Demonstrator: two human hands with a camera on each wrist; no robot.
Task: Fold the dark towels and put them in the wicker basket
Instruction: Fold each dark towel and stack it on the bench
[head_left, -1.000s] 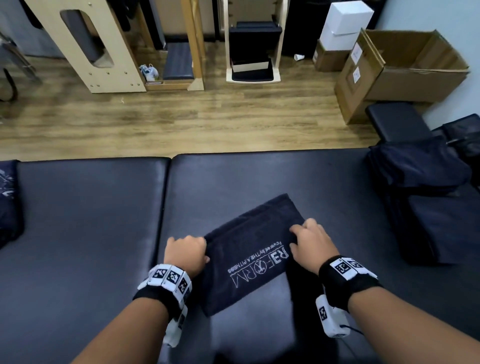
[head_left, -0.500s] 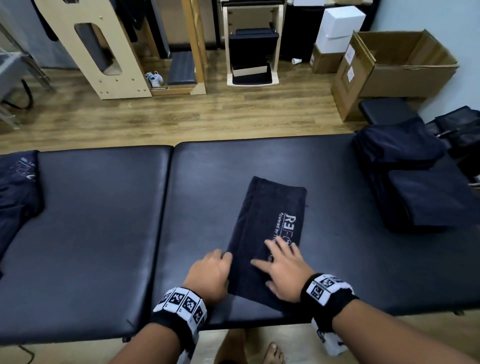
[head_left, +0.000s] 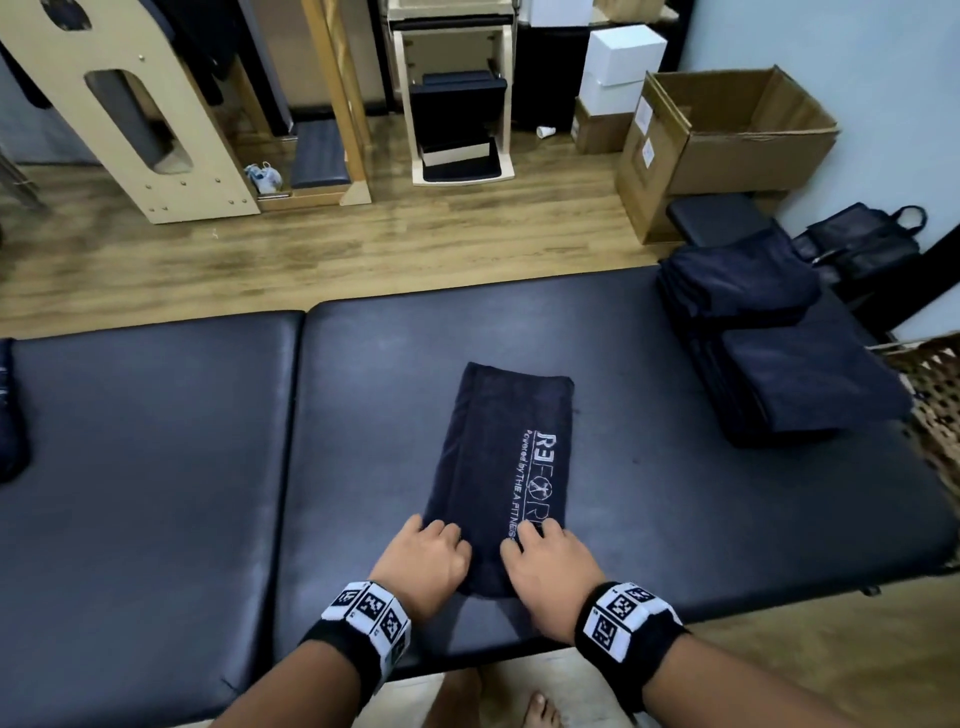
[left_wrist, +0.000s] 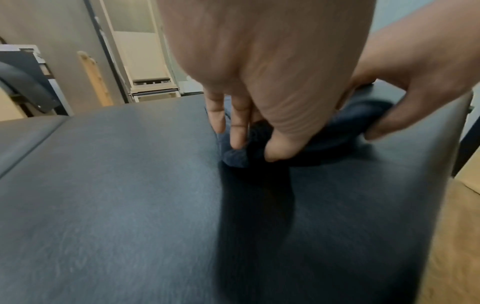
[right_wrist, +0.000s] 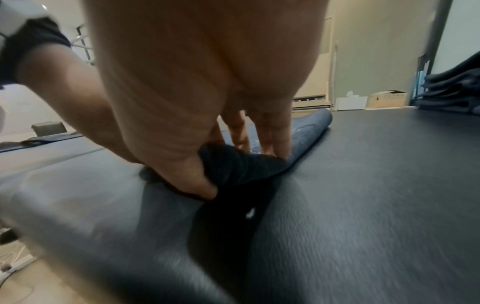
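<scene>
A dark towel with white lettering lies folded into a long strip on the black padded table, running away from me. My left hand pinches its near left corner, thumb under and fingers on top, as the left wrist view shows at the towel. My right hand pinches the near right corner, thumb tucked under the towel. A wicker basket shows at the right edge of the head view, only partly in frame.
Two stacks of folded dark towels sit on the table's right end beside the basket. Another dark cloth lies at the far left edge. Cardboard boxes and wooden equipment stand on the floor beyond.
The towel turned from slanted to lengthwise away from me. Both hands slid to its near end and went from resting on it to pinching its corners.
</scene>
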